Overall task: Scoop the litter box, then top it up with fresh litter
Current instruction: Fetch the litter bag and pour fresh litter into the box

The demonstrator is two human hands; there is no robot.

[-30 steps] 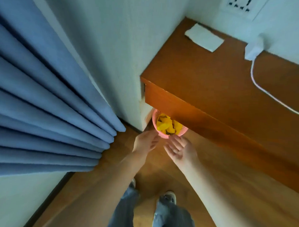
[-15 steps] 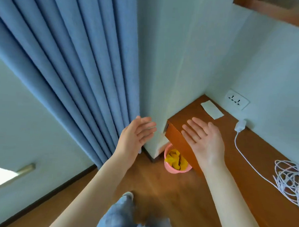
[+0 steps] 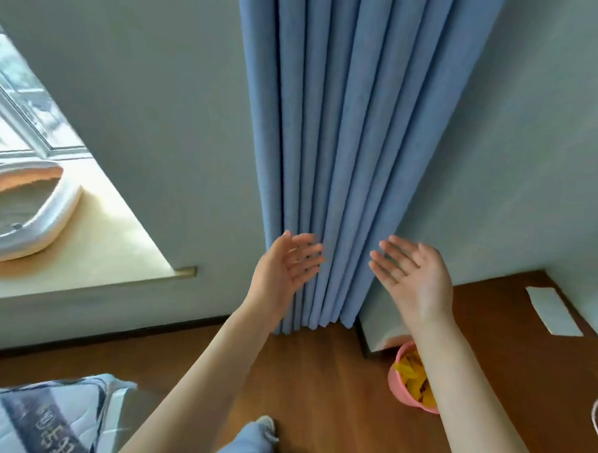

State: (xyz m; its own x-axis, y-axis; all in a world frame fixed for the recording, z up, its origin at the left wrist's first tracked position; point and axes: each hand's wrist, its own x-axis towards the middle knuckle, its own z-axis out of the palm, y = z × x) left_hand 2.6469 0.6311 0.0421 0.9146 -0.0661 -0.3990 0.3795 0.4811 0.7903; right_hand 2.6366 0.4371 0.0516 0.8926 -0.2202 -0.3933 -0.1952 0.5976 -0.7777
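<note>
Now that both hands have risen from the pink bin (image 3: 400, 385), the view swings left of it. Left hand (image 3: 285, 267) and right hand (image 3: 412, 272) hang spread, empty; the litter box (image 3: 34, 221) likely comes next.

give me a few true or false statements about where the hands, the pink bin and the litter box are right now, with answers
1. Both hands are empty with fingers spread. True: the left hand and right hand hold nothing.
2. The pink bin stands on the window sill. False: it stands on the wooden floor, beside the right forearm.
3. The litter box sits on the window sill at the left. True.
4. The blue curtain hangs behind the hands. True.
5. The right hand grips a scoop. False: no scoop is in view.
6. The pink bin is empty. False: it holds yellow material.
</note>
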